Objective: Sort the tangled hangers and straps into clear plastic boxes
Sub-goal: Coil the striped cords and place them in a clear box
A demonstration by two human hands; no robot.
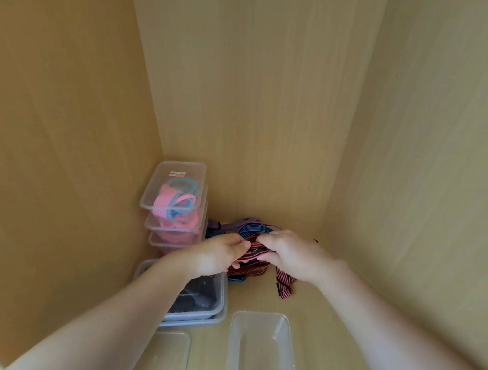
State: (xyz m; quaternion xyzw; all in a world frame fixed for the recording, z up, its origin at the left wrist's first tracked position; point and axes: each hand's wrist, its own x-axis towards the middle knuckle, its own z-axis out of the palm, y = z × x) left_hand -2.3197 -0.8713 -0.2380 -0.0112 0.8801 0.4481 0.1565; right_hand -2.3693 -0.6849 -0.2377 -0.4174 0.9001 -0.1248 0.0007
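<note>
Pale wooden shelf inside a cupboard, with boxes and straps.
A stack of clear boxes holding pink and blue rings stands far left, with a tangle of straps just right of it. Nearer, a box of dark things sits left, an empty clear box to its right, and a labelled lid nearest.

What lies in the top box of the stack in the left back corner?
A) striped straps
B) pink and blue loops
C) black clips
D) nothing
B: pink and blue loops show through the clear top box; the striped straps are outside it, held by the left hand and right hand.
</note>
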